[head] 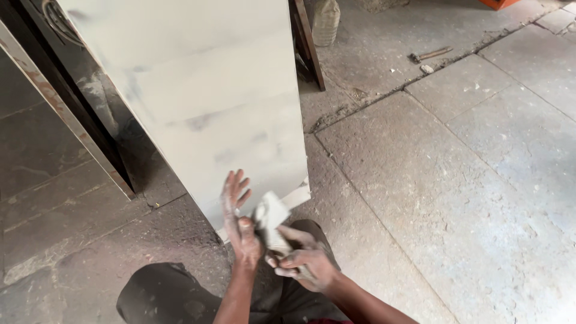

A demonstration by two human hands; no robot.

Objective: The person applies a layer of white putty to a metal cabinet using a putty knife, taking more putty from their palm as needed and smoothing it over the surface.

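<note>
A tall white-primed panel (pixel 210 96) stands upright on the floor in front of me, smudged with grey marks. My left hand (pixel 238 219) is raised just before its lower edge, fingers spread, thumb pressing a folded piece of whitish sandpaper (pixel 270 219). My right hand (pixel 303 258) grips the lower end of that same sandpaper. Both hands are dusted with white powder. My knees in dark trousers (pixel 168 294) show at the bottom.
A dusty stone-slab floor (pixel 456 180) stretches to the right. A hammer (pixel 429 55) lies on it at the back. A sack (pixel 326 21) and a wooden board (pixel 309 45) lean behind the panel. Dark framed panels (pixel 66 102) stand at the left.
</note>
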